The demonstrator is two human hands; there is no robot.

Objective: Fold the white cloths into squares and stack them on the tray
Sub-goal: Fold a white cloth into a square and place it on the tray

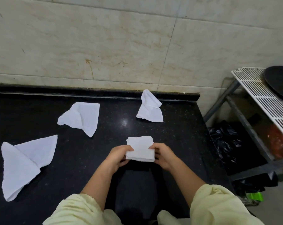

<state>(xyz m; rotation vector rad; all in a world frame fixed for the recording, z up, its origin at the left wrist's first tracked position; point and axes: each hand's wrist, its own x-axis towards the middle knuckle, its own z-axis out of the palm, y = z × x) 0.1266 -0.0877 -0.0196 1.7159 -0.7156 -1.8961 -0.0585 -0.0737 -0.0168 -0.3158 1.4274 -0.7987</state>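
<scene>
We find the folded cloth [140, 149] at the near middle of the black bench [114, 127], directly before the person; whether it rests on the surface or is held just clear of it we cannot tell. The left grip [118, 155] pinches its left edge, thumb on top and fingers curled beneath. The right grip [163, 155] pinches the right edge in the same way. Neither holds anything else. The cloth reads as a thick, near-square packet, slightly longer along the line running away from the person.

Three loose cloths lie unfolded on the bench: one near left [26, 164], one mid left [81, 118], one by the wall [151, 108].

A dark round tray [279, 83], so we judge it, sits on a white wire rack [251, 88] at the far right, off the bench. No cloth shows on the part in view. It lies to the right of the packet and beyond it, well apart. The right grip is the nearer, so we judge the carry falls to that side. A packet held by one edge may spring open in transit
</scene>
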